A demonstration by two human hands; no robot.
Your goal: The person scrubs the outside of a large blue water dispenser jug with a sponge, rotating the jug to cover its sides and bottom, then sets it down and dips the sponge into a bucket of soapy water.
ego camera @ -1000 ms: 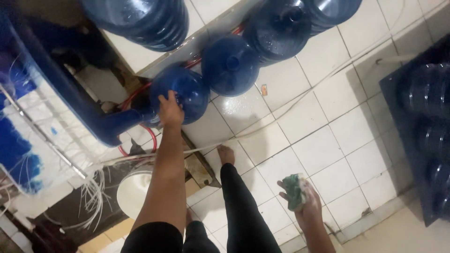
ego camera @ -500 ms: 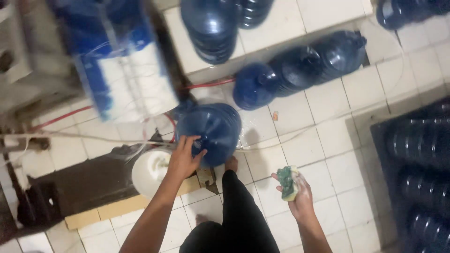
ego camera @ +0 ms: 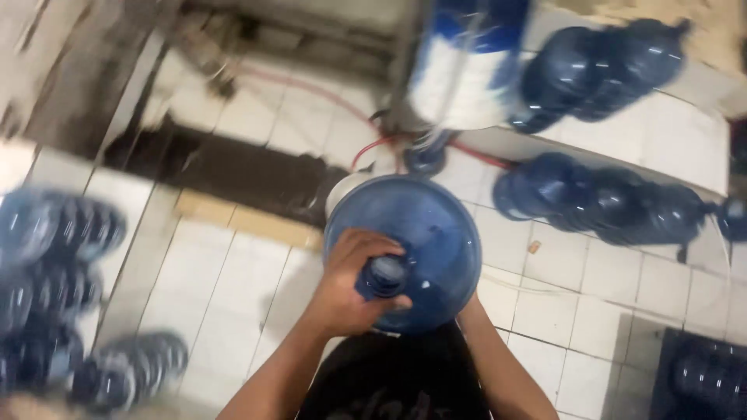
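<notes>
Both hands are at one big blue water jug (ego camera: 412, 233), which fills the middle of the head view just above the person's dark-clothed body. The jug stands upright under the camera, so its long axis points almost straight up at the lens: the narrow neck is nearest, at the 6 o'clock side of the round blue body, and the wide shoulder spreads away toward 12 o'clock. The left hand (ego camera: 350, 284) is closed around that neck, fingers wrapped over it from the 9 o'clock side and the thumb curling under, so this hand is the nearer one and the one clearly gripping. The right hand itself is hidden: only the right forearm (ego camera: 498, 365) shows, rising from 5 o'clock and passing behind the jug's lower right edge. I cannot tell whether that hand is open or closed, only that it lies against or under the jug on that side.

Around the jug lies a white tiled floor (ego camera: 233, 288). More blue jugs lie in a row (ego camera: 607, 198) at 2 to 3 o'clock, well apart from the held one, and another blurred cluster (ego camera: 54, 257) sits at 9 o'clock. A blue and white drum-like object (ego camera: 467, 70) stands at 12 o'clock, with a red hose (ego camera: 373, 148) running beside its base
</notes>
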